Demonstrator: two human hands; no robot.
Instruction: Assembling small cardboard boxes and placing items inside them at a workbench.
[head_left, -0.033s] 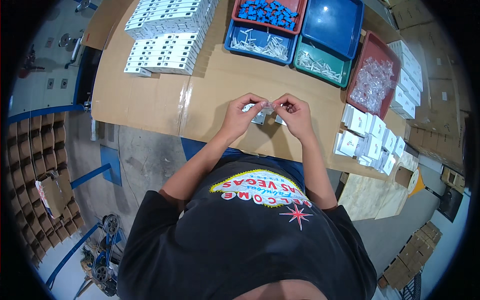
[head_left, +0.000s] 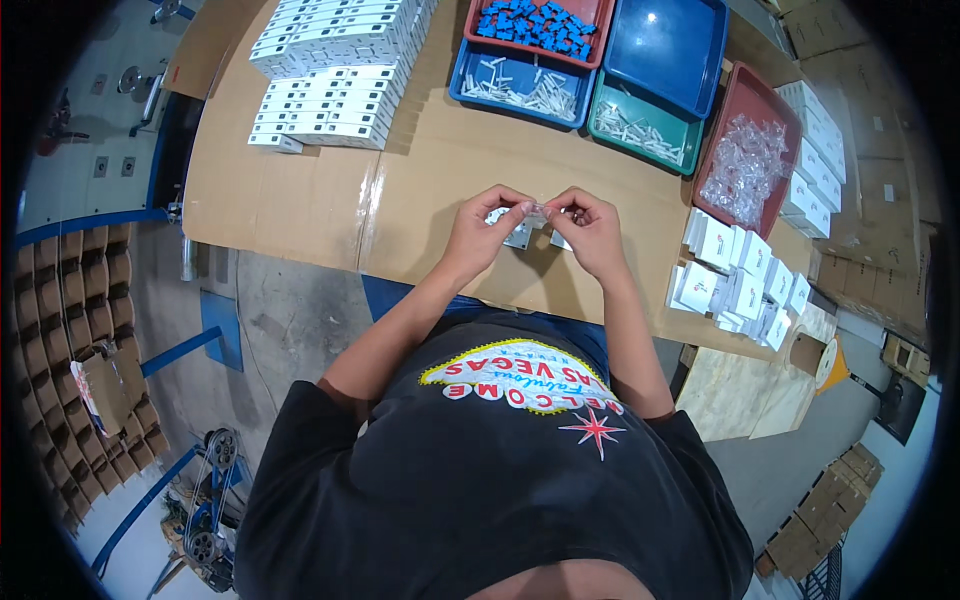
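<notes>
Between the fingertips of both hands is a small clear plastic piece (head_left: pixel 537 216), perhaps a little bag; its exact kind is too small to tell. My left hand (head_left: pixel 480 232) pinches it from the left with thumb and forefinger. From the right, my right hand (head_left: pixel 594 230) pinches its other side. Just below the hands, a white piece with small dark marks (head_left: pixel 517 238) lies on the cardboard-covered table (head_left: pixel 310 205), partly hidden by my left hand. Another white piece (head_left: pixel 559 241) shows beside my right fingers, mostly covered.
Beyond my hands stand a red tray of blue parts (head_left: pixel 598 50), a blue tray (head_left: pixel 520 106) and a green tray (head_left: pixel 640 155) of white sticks, and a red tray of clear plastic pieces (head_left: pixel 707 170). White boxes (head_left: pixel 330 110) are stacked far left; white booklets (head_left: pixel 715 240) lie right.
</notes>
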